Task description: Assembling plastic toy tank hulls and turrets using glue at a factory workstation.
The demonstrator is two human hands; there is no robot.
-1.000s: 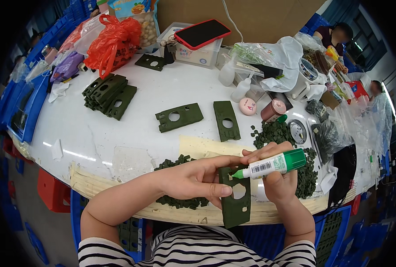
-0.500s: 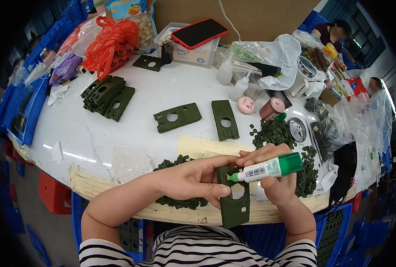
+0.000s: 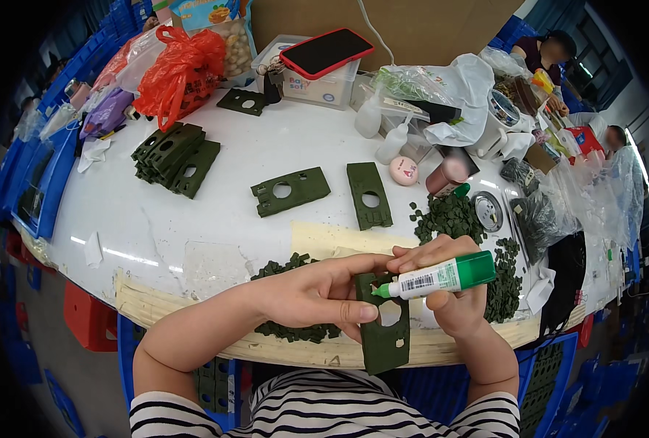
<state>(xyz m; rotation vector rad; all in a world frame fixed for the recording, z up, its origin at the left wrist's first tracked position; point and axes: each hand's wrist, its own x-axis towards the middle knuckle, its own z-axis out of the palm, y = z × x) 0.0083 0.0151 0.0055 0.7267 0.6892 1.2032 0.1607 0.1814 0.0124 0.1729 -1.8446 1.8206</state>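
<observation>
A dark green moulded plastic plate (image 3: 384,349) with a large round hole is gripped in my left hand (image 3: 331,292), thumb lying on its face. It hangs partly past the table's front edge. My right hand (image 3: 461,310) is closed round a white glue bottle (image 3: 432,279) with a green end. The bottle lies almost level, its green nozzle pointing left and meeting the plate's surface near the upper end, as far as I can see. Small dark green pieces (image 3: 299,332) lie heaped under and behind my left forearm; another pile of small pieces (image 3: 448,219) sits beyond my right hand.
Two similar plates (image 3: 291,191) (image 3: 369,212) lie mid-table, with a stack of plates (image 3: 171,157) to the left. Squeeze bottles (image 3: 393,142), a pink-brown cup (image 3: 447,175) and a metal lid (image 3: 488,212) stand at right. A phone (image 3: 326,53) rests on a box behind.
</observation>
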